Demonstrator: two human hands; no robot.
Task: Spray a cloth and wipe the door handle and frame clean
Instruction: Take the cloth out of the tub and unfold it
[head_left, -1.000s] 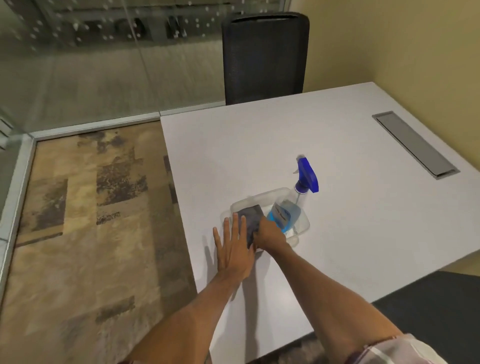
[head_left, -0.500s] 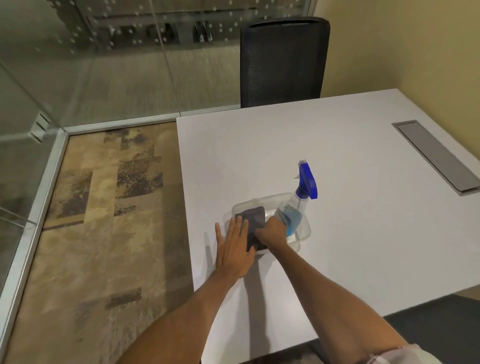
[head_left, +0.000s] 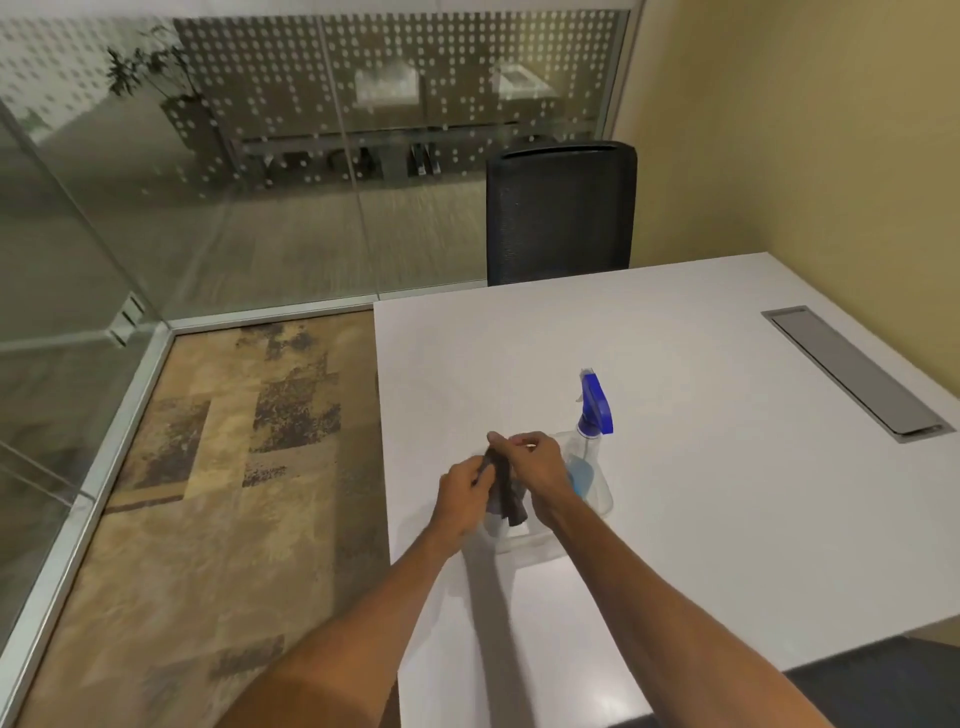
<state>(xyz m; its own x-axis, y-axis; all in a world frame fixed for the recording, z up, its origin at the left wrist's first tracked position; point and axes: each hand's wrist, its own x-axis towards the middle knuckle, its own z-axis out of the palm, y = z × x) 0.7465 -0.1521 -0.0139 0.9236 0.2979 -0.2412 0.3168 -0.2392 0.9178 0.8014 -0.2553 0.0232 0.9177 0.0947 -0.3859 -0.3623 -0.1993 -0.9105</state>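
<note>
A dark grey cloth (head_left: 505, 491) hangs bunched above a clear plastic tub (head_left: 524, 540) on the white table (head_left: 675, 467). My left hand (head_left: 462, 499) pinches its left side and my right hand (head_left: 535, 465) grips its top. A spray bottle (head_left: 589, 441) with a blue trigger head and blue liquid stands in the tub, just right of my right hand. No door handle shows in this view.
A black mesh chair (head_left: 561, 213) stands at the table's far edge. A grey cable hatch (head_left: 852, 374) is set into the table at right. Glass walls with metal frames (head_left: 130, 374) enclose patterned carpet (head_left: 223, 493) to the left. A yellow wall stands on the right.
The cloth was lying in the tub under my hands; now both hands have lifted it up out of the tub. The camera has tilted up, so more of the glass wall shows.
</note>
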